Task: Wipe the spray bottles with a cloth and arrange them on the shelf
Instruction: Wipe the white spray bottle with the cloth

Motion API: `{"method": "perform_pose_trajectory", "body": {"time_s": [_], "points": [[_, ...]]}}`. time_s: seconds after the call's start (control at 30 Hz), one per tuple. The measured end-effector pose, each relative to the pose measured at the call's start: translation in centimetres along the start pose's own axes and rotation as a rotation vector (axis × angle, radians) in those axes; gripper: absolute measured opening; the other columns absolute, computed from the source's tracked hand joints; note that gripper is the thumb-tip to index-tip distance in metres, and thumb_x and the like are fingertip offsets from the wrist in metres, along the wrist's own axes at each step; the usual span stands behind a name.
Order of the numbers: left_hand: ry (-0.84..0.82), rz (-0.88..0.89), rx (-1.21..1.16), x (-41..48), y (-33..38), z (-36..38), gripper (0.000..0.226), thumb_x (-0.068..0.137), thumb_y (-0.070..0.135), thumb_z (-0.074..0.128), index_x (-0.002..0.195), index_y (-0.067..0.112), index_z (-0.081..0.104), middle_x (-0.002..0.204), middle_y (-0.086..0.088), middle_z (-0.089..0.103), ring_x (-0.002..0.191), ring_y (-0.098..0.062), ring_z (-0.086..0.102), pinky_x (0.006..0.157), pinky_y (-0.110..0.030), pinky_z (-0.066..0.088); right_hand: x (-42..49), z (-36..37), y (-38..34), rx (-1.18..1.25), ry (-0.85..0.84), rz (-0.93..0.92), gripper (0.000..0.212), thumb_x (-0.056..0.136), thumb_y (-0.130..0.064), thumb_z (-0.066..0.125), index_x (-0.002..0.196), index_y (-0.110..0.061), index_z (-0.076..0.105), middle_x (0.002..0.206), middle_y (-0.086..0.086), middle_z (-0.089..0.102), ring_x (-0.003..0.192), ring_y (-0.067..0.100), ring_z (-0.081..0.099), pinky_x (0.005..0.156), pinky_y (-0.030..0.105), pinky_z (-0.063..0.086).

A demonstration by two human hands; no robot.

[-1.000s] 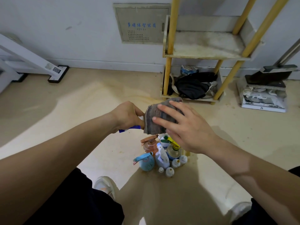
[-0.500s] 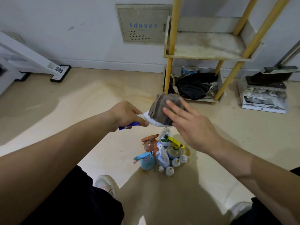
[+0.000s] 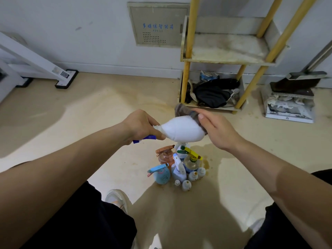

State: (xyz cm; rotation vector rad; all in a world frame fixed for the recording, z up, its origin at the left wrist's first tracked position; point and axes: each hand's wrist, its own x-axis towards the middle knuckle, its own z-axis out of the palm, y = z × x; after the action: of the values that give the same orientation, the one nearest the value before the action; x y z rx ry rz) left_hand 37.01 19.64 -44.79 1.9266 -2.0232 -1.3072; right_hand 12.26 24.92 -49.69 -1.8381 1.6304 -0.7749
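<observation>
The grey wall panel (image 3: 159,24) carries one line of blue Chinese characters, which seem to read 多媒体智能箱. Under them stands a short code in small blue letters, too blurred to read. A label with a QR code (image 3: 64,74) sits on the black foot of the white stand. Any print on the spray bottles (image 3: 179,170) is too small to read.

The shelf (image 3: 226,59) is built of yellow posts and stained boards. In front of it, a white spray bottle (image 3: 181,130) is held on its side, and a grey cloth (image 3: 183,109) is pressed over its base, the end nearer the shelf. Further from the shelf, other spray bottles (image 3: 162,176) are grouped upright.
</observation>
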Motion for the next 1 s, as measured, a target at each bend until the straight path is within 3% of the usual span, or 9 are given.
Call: {"method": "perform_pose_trajectory", "body": {"time_s": [0.13, 0.3, 0.4, 0.47, 0.57, 0.63, 0.73, 0.87, 1.0], "points": [[0.064, -0.054, -0.119, 0.4, -0.6, -1.5, 0.038, 0.069, 0.03, 0.091, 0.101, 0.013, 0.081, 0.095, -0.014, 0.075, 0.068, -0.021, 0.052, 0.065, -0.031, 0.05, -1.0, 1.4, 0.1, 0.362, 0.024, 0.21, 0.029, 0.108, -0.026, 0.037, 0.106, -0.023, 0.066, 0.091, 0.006, 0.076, 0.084, 0.024, 0.072, 0.08, 0.045, 0.057], [0.117, 0.049, -0.088, 0.6, -0.2, -1.9, 0.035, 0.073, 0.032, 0.089, 0.103, 0.016, 0.08, 0.089, -0.008, 0.073, 0.066, -0.021, 0.051, 0.058, -0.028, 0.048, -0.5, 3.4, -2.1, 0.584, 0.148, 0.248, 0.034, 0.108, -0.025, 0.035, 0.137, -0.029, 0.053, 0.112, 0.004, 0.073, 0.099, 0.019, 0.072, 0.084, 0.036, 0.056], [0.164, 0.138, 0.076, 0.5, 0.0, -1.5, 0.03, 0.077, 0.033, 0.086, 0.102, 0.018, 0.08, 0.085, 0.0, 0.074, 0.068, -0.018, 0.059, 0.057, -0.026, 0.049, 0.4, 2.5, -2.0, 0.659, 0.222, 0.276, 0.033, 0.106, -0.022, 0.04, 0.128, -0.037, 0.06, 0.12, 0.001, 0.069, 0.109, 0.025, 0.067, 0.092, 0.049, 0.056], [0.208, 0.185, 0.216, 0.4, -0.2, -1.4, 0.029, 0.075, 0.032, 0.088, 0.098, 0.017, 0.081, 0.082, 0.0, 0.075, 0.069, -0.018, 0.063, 0.062, -0.03, 0.052, 0.8, 1.9, -2.0, 0.606, 0.242, 0.259, 0.033, 0.106, -0.016, 0.043, 0.129, -0.031, 0.062, 0.121, -0.003, 0.068, 0.114, 0.02, 0.064, 0.093, 0.045, 0.056], [0.244, 0.21, 0.399, 0.4, -0.9, -0.9, 0.031, 0.071, 0.036, 0.089, 0.096, 0.018, 0.081, 0.08, 0.0, 0.073, 0.074, -0.02, 0.065, 0.058, -0.034, 0.052, 1.0, 2.3, -2.7, 0.355, 0.188, 0.164, 0.039, 0.1, -0.008, 0.055, 0.137, -0.019, 0.059, 0.117, -0.013, 0.068, 0.107, 0.0, 0.064, 0.098, 0.024, 0.051], [0.295, 0.209, 0.54, 0.6, -1.4, -0.4, 0.035, 0.074, 0.042, 0.086, 0.1, 0.021, 0.078, 0.083, 0.003, 0.07, 0.08, -0.02, 0.061, 0.056, -0.029, 0.042, 1.3, 3.2, -3.4, 0.322, 0.131, 0.141, 0.04, 0.098, -0.006, 0.059, 0.137, -0.016, 0.06, 0.115, -0.015, 0.066, 0.108, 0.001, 0.064, 0.101, 0.026, 0.05], [0.336, 0.195, 0.671, 1.3, -2.4, -1.0, 0.034, 0.077, 0.041, 0.083, 0.106, 0.025, 0.075, 0.086, 0.0, 0.069, 0.084, -0.023, 0.056, 0.061, -0.029, 0.042, 2.0, 4.8, -4.4, 0.254, 0.095, 0.07, 0.036, 0.096, -0.006, 0.059, 0.13, -0.018, 0.065, 0.116, -0.009, 0.069, 0.11, 0.01, 0.065, 0.1, 0.032, 0.052], [0.311, 0.135, 0.721, 2.8, -4.3, -3.5, 0.033, 0.082, 0.029, 0.076, 0.114, 0.024, 0.072, 0.093, -0.004, 0.069, 0.094, -0.026, 0.058, 0.066, -0.031, 0.047, 3.4, 6.1, -4.8, 0.207, 0.049, 0.093, 0.032, 0.098, -0.009, 0.056, 0.124, -0.022, 0.067, 0.103, -0.005, 0.073, 0.088, 0.023, 0.072, 0.076, 0.027, 0.058], [0.235, 0.062, 0.756, 4.4, -5.9, -4.9, 0.031, 0.08, 0.017, 0.073, 0.112, 0.021, 0.071, 0.094, -0.004, 0.067, 0.087, -0.025, 0.061, 0.062, -0.027, 0.043, 5.8, 8.2, -3.9, 0.05, -0.056, 0.142, 0.032, 0.095, -0.012, 0.055, 0.12, -0.026, 0.069, 0.107, -0.004, 0.073, 0.097, 0.019, 0.067, 0.088, 0.039, 0.055]]}}
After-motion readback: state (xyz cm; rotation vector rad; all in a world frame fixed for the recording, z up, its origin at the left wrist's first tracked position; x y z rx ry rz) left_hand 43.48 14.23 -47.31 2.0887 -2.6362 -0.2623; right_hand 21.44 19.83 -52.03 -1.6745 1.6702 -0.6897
